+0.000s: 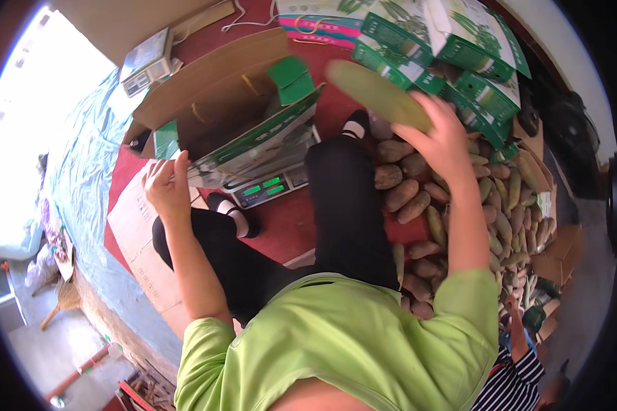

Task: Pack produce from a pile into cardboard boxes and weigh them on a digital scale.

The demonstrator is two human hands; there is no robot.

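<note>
My right hand (437,129) grips the near end of a long, thick green gourd (377,92), raised above the floor to the right of the carton. The gourd's far end is smeared by motion. My left hand (166,183) is closed on the near left corner of an open cardboard carton (257,142), by a green inner flap. This carton stands on a digital scale (271,188) with lit green displays, between my feet. Its inside is in shadow, so I cannot tell what it holds.
To my right lies a big heap of brown and green gourds (425,198). Green-and-white printed cartons (459,61) are stacked behind it. A white boxy device (146,61) stands at the far left, beside blue sheeting (89,178). Another person in a striped shirt (504,383) is at lower right.
</note>
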